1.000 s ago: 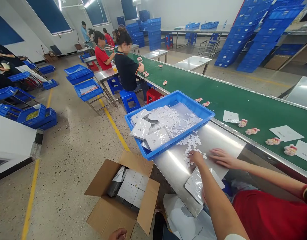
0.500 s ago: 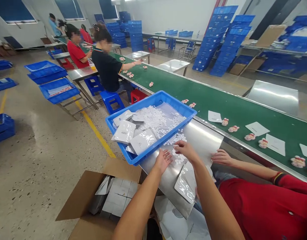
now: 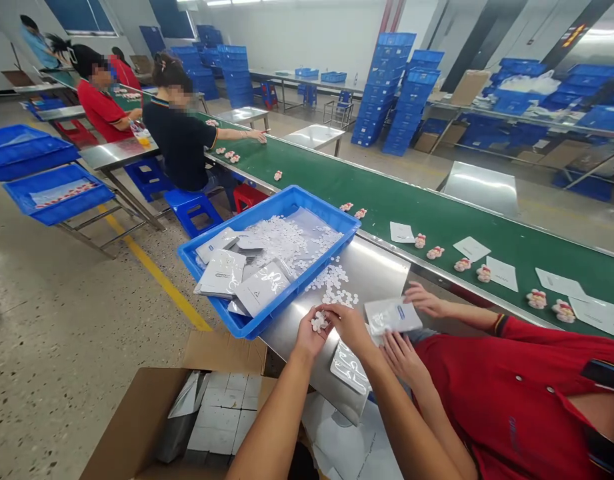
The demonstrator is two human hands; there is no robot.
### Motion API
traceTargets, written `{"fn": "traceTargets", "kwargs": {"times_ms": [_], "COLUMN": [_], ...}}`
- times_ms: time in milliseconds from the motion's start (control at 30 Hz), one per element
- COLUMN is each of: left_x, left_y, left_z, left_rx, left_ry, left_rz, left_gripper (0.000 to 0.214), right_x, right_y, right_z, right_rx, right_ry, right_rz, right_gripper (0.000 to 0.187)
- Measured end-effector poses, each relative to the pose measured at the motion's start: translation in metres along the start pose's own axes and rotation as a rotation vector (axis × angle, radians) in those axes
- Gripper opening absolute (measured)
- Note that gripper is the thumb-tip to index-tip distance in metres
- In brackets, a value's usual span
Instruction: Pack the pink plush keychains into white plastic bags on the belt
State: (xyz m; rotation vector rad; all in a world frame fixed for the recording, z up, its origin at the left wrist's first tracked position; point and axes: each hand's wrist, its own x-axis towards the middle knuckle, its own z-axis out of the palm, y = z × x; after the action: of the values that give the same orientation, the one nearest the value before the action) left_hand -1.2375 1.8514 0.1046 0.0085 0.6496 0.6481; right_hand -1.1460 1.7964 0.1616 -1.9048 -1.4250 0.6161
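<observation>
My left hand [image 3: 307, 333] is cupped over the steel table [image 3: 381, 270] and holds a small cluster of white plastic pieces [image 3: 317, 323]. My right hand [image 3: 347, 325] meets it, fingers pinched at the same cluster. More white pieces [image 3: 337, 287] lie loose on the table just beyond, beside the blue tray [image 3: 237, 325] of white pieces and flat pouches [image 3: 221, 273]. A clear pouch [image 3: 347, 368] lies under my right wrist. A co-worker in red at my right holds a white pouch [image 3: 391, 315] in both hands.
A green conveyor belt [image 3: 387, 193] carries small figurines [image 3: 435, 253] and white cards [image 3: 501, 273]. An open cardboard box [image 3: 147, 413] of white packs stands on the floor below. Two seated workers [image 3: 179, 143] are further along, with blue trays [image 3: 57, 193] on stands at left.
The view swung right. My hands left the table surface and came together, gathering white pieces into my left hand. The co-worker picked up a white pouch with both hands.
</observation>
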Motion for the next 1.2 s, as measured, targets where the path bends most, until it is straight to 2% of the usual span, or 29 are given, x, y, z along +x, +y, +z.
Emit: {"fn": "traceTargets", "kwargs": {"times_ms": [133, 300, 433, 567, 700, 800, 867, 933, 1033, 1200], "left_x": [-0.049, -0.146, -0.241, -0.331, -0.404, -0.448, -0.474, -0.498, -0.536, -0.615], "left_y": [-0.005, -0.027, -0.066, -0.124, -0.195, -0.255, -0.301, -0.353, -0.446, -0.599], "left_z": [-0.001, -0.024, -0.062, -0.104, -0.129, -0.138, -0.142, -0.149, -0.167, -0.217], "left_rx": [0.051, 0.132, 0.176, 0.263, 0.41, 0.545, 0.636, 0.722, 0.835, 1.034], "left_ry": [-0.051, -0.127, -0.14, -0.116, -0.111, -0.159, -0.205, -0.25, -0.317, -0.448], "left_rz": [-0.049, -0.138, -0.196, -0.334, -0.523, -0.658, -0.746, -0.835, -0.961, -1.223], "left_gripper": [0.026, 0.03, 0.029, 0.024, 0.013, 0.01, 0.01, 0.008, 0.008, 0.016], "right_x": [-0.055, -0.162, -0.271, -0.392, -0.506, -0.587, -0.643, -0.702, -0.799, -0.969], "right_y": [-0.028, -0.072, -0.097, -0.112, -0.117, -0.115, -0.112, -0.107, -0.094, -0.066], "right_z": [0.001, 0.019, 0.037, 0.043, 0.034, 0.019, 0.006, -0.007, -0.026, -0.048], "right_rx": [-0.008, -0.127, -0.076, 0.023, -0.092, -0.233, -0.245, -0.206, -0.15, -0.162], "right_ry": [0.157, 0.189, 0.256, 0.36, 0.404, 0.446, 0.486, 0.537, 0.627, 0.74], "right_rz": [-0.004, -0.008, 0.025, 0.19, 0.416, 0.564, 0.657, 0.743, 0.86, 1.054], "right_gripper": [0.024, 0.02, 0.016, 0.014, 0.016, 0.018, 0.019, 0.02, 0.023, 0.021]}}
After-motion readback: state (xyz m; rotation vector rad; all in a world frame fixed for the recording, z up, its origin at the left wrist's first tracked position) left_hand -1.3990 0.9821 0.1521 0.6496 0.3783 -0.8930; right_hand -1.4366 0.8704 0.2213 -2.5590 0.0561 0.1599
